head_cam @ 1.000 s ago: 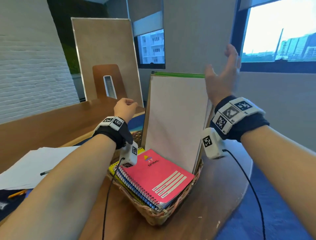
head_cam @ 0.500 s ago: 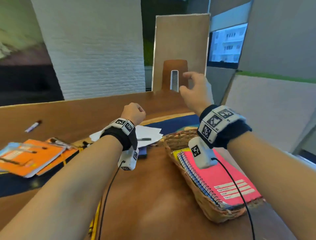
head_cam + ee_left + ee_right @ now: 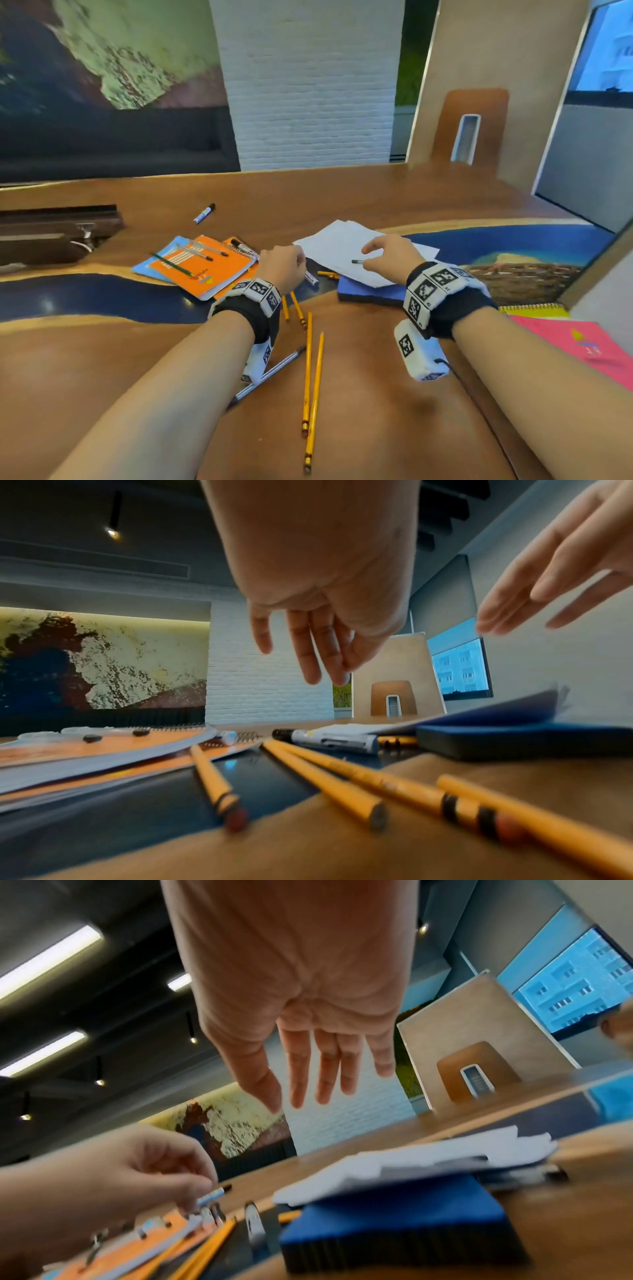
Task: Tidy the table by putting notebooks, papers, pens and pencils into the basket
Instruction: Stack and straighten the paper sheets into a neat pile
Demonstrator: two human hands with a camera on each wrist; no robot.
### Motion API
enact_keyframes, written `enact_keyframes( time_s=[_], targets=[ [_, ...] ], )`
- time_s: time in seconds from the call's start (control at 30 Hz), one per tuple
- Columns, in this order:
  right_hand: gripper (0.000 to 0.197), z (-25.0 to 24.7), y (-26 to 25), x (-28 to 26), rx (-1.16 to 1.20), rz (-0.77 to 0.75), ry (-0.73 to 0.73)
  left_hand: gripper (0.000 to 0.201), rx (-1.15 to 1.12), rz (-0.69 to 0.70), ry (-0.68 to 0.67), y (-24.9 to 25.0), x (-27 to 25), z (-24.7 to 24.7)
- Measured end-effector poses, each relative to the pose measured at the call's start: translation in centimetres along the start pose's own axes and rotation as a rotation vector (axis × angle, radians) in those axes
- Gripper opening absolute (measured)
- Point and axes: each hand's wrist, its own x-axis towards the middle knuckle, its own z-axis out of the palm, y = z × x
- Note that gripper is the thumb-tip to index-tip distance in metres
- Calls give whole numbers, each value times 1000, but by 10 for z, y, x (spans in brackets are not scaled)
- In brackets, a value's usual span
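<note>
Fingers of our right hand [image 3: 390,251] hang relaxed over the white papers [image 3: 346,246]; our left hand [image 3: 282,265], beside them, is loosely curled, empty.

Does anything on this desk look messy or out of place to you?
Yes. Yellow pencils lie scattered at odd angles on the table. Loose white papers sit skewed, overhanging a blue block, with a pen on top. One marker lies alone, apart from the orange notebook. Nothing looks damaged or spilled.
</note>
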Motion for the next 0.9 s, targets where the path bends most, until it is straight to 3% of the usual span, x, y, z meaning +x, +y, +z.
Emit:
enact_keyframes(
  time_s=[0.1,0.27,0.47,0.6,0.7,0.9],
  targets=[
    [36,21,9,11,-46,45,-43,22,121,92,13,-11,-2,10],
    [51,47,19,33,-156,98,-83,21,226,178,-101,-20,1,19],
    [70,71,30,53,-308,160,-73,20,387,165,-164,-18,9,20],
    [51,79,30,62,-220,245,-111,23,430,196,-133,-13,11,23],
    [33,78,26,63,-304,254,-138,22,421,224,-109,-10,13,24],
    [29,76,22,63,-417,230,-87,23,332,236,-62,-6,20,28]
  ],
)
